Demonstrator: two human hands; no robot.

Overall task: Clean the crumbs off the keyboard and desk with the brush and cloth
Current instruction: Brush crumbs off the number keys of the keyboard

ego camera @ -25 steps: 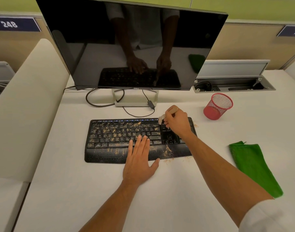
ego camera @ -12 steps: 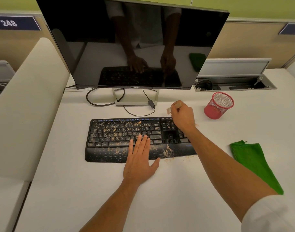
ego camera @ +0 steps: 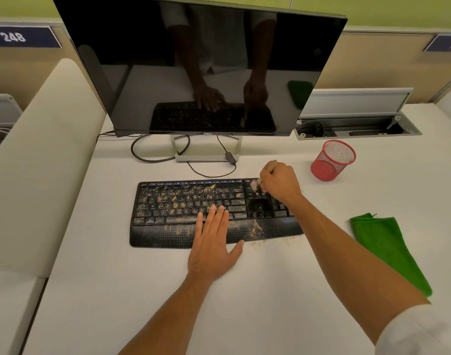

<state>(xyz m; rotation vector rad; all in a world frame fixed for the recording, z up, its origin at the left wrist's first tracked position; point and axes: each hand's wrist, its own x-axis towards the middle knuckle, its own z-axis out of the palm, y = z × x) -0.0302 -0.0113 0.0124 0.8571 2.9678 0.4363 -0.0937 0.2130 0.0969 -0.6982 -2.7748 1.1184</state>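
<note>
A black keyboard (ego camera: 183, 213) lies on the white desk (ego camera: 244, 303), its left and middle keys strewn with tan crumbs (ego camera: 256, 230) that also gather on the palm rest and front edge. My right hand (ego camera: 280, 183) is closed around a small brush (ego camera: 255, 184), whose pale bristles touch the keys at the upper right of the keyboard. My left hand (ego camera: 214, 242) lies flat, fingers spread, across the palm rest and lower keys, holding nothing. A folded green cloth (ego camera: 388, 249) lies on the desk to the right, apart from both hands.
A dark monitor (ego camera: 198, 65) on a stand rises behind the keyboard, with cables (ego camera: 152, 155) looping at its base. A red mesh cup (ego camera: 333, 160) stands at the right rear. An open cable tray (ego camera: 357, 126) is set into the desk behind it. A padded divider (ego camera: 40, 162) borders the left.
My right hand with the brush swept to the far right rear of the keyboard, then came back down onto the upper right keys. My left hand stayed put.
</note>
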